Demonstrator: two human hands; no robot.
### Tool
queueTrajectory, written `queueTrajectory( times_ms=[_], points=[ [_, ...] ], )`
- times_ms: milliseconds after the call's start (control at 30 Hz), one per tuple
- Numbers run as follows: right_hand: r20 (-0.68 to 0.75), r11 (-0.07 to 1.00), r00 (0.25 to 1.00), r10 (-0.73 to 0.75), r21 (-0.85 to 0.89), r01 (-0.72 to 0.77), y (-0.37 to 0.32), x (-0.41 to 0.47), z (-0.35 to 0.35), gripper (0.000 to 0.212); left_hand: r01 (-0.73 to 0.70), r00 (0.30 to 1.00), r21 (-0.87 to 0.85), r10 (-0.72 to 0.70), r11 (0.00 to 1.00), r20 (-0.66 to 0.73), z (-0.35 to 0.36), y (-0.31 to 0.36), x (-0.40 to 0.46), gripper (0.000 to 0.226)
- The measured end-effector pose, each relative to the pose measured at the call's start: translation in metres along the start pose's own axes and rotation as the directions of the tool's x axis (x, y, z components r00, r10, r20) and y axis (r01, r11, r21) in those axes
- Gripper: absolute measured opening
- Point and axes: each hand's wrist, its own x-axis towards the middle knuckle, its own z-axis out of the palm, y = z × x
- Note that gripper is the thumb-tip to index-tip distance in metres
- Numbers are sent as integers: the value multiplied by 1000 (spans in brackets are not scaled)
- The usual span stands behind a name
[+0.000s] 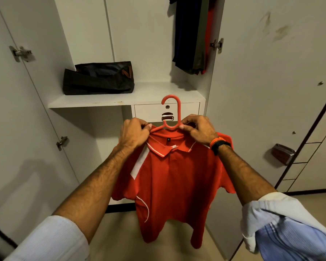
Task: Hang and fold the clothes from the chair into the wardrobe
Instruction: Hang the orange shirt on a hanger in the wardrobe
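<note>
From the head view, the left hand (134, 134) and right hand (199, 129) each keep a pinching grip on the shoulders of a red polo shirt (173, 181) draped over a curved orange plastic hanger (170, 112), before the open wardrobe (124, 95). A dark fabric bag (98, 80) holding folded cloth sits on its shelf; dark garments (190, 34) hang above.

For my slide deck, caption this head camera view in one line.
Both hands, left hand and right hand, fit a red polo shirt onto a red plastic hanger before the open wardrobe.
</note>
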Motion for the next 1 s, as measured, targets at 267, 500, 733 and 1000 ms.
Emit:
queueTrajectory(
  times_ms=[267, 500, 733, 1000],
  points=[
    [-105, 995, 991, 85, 51, -80, 3, -7, 0, 12, 4, 997, -138, 7, 990, 78, -2, -8, -2, 51],
    [-162, 960, 965, 209, 221, -171, 12, -14, -13, 10, 102, 992, -159, -112, 982, -54, -6, -54, -17, 20],
    [-214, 968, 958, 191, 203, -147, 18, -18, -14, 12, 125, 983, -221, -151, 967, -105, -11, -74, -19, 10],
    [-67, 975, 994, 85, 210, -70, 21, -25, -18, 14, 4, 1000, -75, -5, 997, -20, -29, -64, 1, 8]
  ],
)
